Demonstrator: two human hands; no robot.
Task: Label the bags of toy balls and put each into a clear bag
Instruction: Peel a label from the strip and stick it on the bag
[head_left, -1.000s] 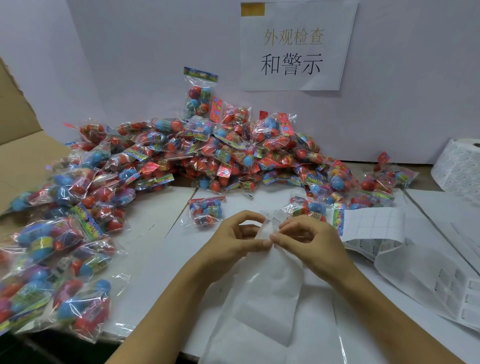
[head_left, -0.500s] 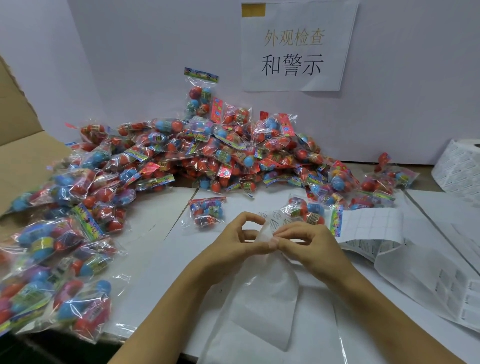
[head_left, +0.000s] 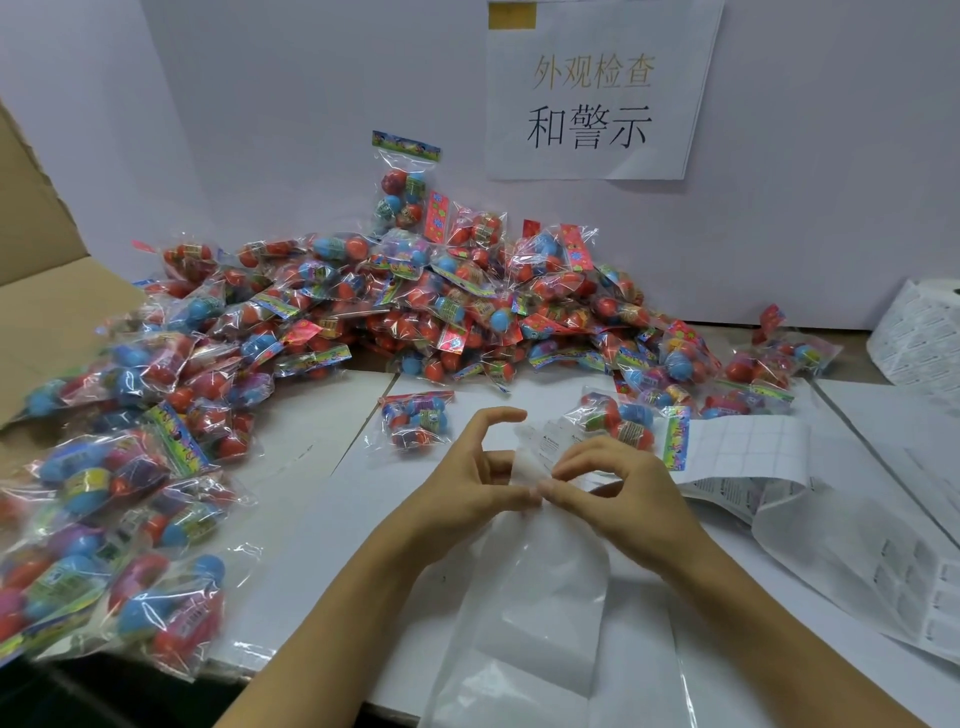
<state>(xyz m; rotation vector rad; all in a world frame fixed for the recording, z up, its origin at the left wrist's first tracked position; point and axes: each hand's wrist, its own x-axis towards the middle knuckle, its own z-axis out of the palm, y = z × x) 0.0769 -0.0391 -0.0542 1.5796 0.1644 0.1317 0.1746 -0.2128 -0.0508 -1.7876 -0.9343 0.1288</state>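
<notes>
A: From the head camera, what are the hands doing?

B: Both meet at the top edge of the clear bag (head_left: 540, 582), which lies flat on the white tabletop (head_left: 322, 499) and runs toward the viewer. The left hand (head_left: 467, 488) pinches the bag's mouth with its thumb; its index finger arches up, clear of the plastic. The right hand (head_left: 618, 488) has its fingers (head_left: 576, 462) curled down, tips pinching the same edge just beside the left thumb.

A: And the toy balls?

B: A big pile of ball bags (head_left: 415, 312) sits at the back against the wall and spills down the left side. One single bag (head_left: 415, 426) lies just beyond the left hand, another (head_left: 623, 421) just beyond the right. A label sheet (head_left: 748, 452) rests to the right.

A: Anything changed from half a second ago?

B: The left index finger has lifted higher, and the bag's mouth shows more of its printed warning between the hands. The pile and sheet are where they were
</notes>
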